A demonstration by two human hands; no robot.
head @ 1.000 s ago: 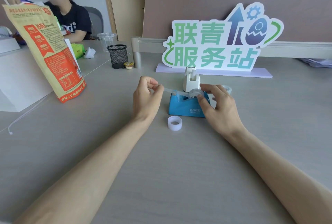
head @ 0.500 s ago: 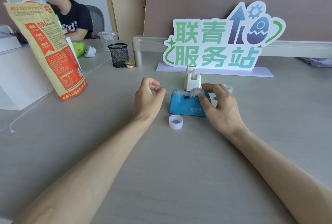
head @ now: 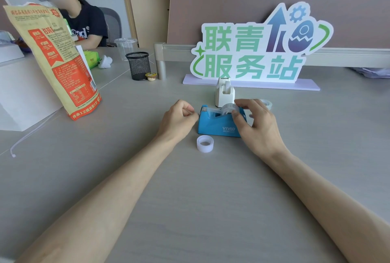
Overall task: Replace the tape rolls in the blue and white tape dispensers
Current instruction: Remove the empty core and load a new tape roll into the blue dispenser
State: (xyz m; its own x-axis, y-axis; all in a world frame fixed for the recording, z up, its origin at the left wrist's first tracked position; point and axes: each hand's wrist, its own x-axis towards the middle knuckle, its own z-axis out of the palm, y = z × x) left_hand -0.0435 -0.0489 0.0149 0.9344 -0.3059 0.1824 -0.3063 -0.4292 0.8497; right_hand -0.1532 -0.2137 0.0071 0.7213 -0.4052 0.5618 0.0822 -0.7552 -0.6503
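A blue tape dispenser (head: 215,126) stands on the grey table with a clear tape roll (head: 226,109) seated in its top. My right hand (head: 256,124) grips that roll between thumb and fingers. A strip of tape runs from the roll to the cutter at the dispenser's left end. My left hand (head: 178,118) is curled beside the cutter, pinching the tape end. The white tape dispenser (head: 224,93) stands just behind the blue one. A loose white tape roll (head: 205,143) lies in front. Another clear roll (head: 266,103) peeks out behind my right hand.
A large standing sign (head: 257,49) is behind the dispensers. A black mesh cup (head: 138,65) and a small round item (head: 151,76) stand at the back left. An orange snack bag (head: 54,60) leans on the left. A person (head: 82,24) sits far left.
My left hand has moved right, from holding the tape strip stretched out to sitting close at the cutter. The strip now lies down on the dispenser. My right hand stays on the roll.
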